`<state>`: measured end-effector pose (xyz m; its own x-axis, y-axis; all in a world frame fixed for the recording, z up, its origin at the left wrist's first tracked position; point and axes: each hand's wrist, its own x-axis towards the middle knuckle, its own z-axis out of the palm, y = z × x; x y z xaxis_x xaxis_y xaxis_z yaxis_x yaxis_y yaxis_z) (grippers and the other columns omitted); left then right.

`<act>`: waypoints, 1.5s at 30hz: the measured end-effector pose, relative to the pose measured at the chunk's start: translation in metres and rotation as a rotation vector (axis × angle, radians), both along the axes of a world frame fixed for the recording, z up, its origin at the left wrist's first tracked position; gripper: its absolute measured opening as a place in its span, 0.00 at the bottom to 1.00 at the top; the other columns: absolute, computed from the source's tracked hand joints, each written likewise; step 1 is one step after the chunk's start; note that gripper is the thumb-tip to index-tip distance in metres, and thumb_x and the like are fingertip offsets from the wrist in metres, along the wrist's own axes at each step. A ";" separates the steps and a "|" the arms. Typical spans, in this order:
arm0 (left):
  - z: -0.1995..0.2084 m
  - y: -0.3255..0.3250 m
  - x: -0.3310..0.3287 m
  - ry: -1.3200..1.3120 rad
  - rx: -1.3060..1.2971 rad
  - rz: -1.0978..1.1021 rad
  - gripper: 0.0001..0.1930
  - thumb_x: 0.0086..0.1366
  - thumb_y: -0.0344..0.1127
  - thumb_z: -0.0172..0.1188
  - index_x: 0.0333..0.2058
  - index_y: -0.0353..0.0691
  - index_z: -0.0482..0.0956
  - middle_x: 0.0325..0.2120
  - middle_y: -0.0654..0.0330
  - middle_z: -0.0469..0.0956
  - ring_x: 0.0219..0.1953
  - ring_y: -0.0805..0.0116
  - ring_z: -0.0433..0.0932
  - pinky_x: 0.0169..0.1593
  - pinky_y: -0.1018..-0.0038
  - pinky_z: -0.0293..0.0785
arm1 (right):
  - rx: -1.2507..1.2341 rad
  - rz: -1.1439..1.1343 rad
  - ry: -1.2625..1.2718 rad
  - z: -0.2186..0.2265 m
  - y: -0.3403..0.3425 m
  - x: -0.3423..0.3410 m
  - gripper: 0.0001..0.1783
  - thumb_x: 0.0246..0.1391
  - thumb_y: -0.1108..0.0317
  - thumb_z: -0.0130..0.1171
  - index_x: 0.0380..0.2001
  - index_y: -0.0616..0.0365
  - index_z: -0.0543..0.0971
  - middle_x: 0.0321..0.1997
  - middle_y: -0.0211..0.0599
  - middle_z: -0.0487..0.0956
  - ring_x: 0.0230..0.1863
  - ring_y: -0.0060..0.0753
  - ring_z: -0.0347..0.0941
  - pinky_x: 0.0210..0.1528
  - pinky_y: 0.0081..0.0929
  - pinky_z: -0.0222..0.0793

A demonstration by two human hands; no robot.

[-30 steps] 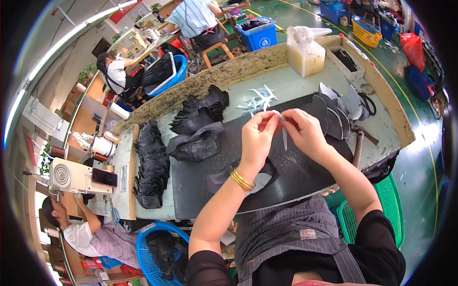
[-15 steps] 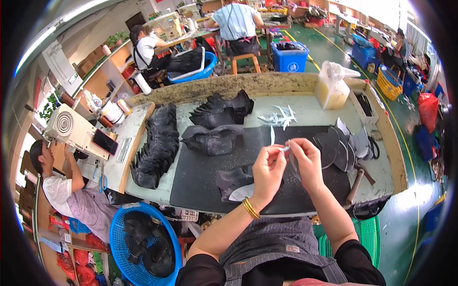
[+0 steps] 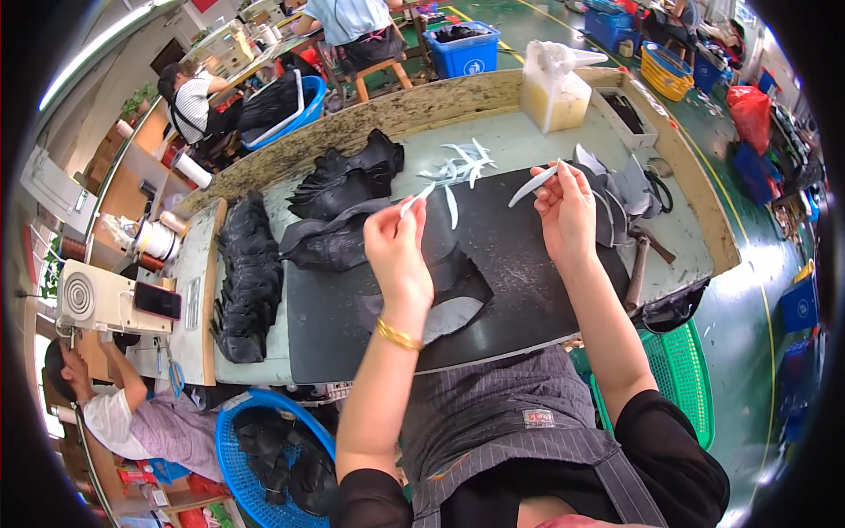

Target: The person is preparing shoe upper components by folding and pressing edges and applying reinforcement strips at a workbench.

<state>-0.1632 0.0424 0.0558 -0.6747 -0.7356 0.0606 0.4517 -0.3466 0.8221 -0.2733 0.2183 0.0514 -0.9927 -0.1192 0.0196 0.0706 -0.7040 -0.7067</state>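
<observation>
My left hand [image 3: 398,255], with gold bangles at its wrist, pinches a small white strip [image 3: 417,200] above the black mat [image 3: 519,290]. Across from it, my right hand [image 3: 569,216] grips a pale, curved, leaf-shaped strip [image 3: 532,187] between thumb and fingertips. Similar pale strips [image 3: 462,163] lie in a loose heap beyond the hands, and a single strip [image 3: 451,208] rests at the mat's far edge. Below the left hand is a black shaped piece [image 3: 462,280] with a grey patch [image 3: 453,317], partly hidden by my wrist.
Stacked black pieces [image 3: 250,282] line the bench's left side, with another pile [image 3: 343,180] beyond. A yellowish-liquid bottle [image 3: 554,92] stands at the back. A hammer [image 3: 635,273] and grey pieces [image 3: 629,189] are right. Blue basket [image 3: 233,453] sits lower left; co-workers sit around.
My hands, close together before, have separated, the left going left, each now pinching a pale strip. The whole view has shifted and tilted.
</observation>
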 end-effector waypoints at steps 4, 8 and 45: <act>0.009 -0.001 -0.019 -0.506 -0.892 0.076 0.41 0.55 0.35 0.75 0.62 0.30 0.61 0.55 0.43 0.72 0.43 0.61 0.81 0.48 0.71 0.78 | 0.072 0.076 -0.034 0.001 0.019 0.012 0.08 0.70 0.63 0.51 0.41 0.55 0.73 0.38 0.44 0.84 0.28 0.21 0.77 0.30 0.17 0.73; 0.011 0.045 0.015 -0.173 -1.122 -0.296 0.23 0.60 0.38 0.71 0.50 0.32 0.78 0.37 0.49 0.82 0.35 0.65 0.83 0.39 0.72 0.78 | 0.074 0.367 0.016 -0.005 0.030 0.034 0.15 0.69 0.59 0.51 0.50 0.58 0.73 0.42 0.42 0.83 0.30 0.20 0.77 0.33 0.17 0.72; -0.094 0.020 0.186 -0.431 -1.824 -0.054 0.20 0.56 0.33 0.58 0.48 0.38 0.81 0.47 0.58 0.75 0.50 0.62 0.71 0.39 0.67 0.71 | 1.217 0.658 0.695 -0.033 -0.026 0.147 0.05 0.52 0.77 0.61 0.34 0.62 0.80 0.33 0.44 0.81 0.34 0.48 0.80 0.36 0.33 0.75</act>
<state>0.0231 0.0622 -0.0382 -0.8726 0.0496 0.4858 0.1601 0.9689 0.1887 -0.1262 0.1924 0.0186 -0.5970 -0.8022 0.0092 -0.4470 0.3231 -0.8341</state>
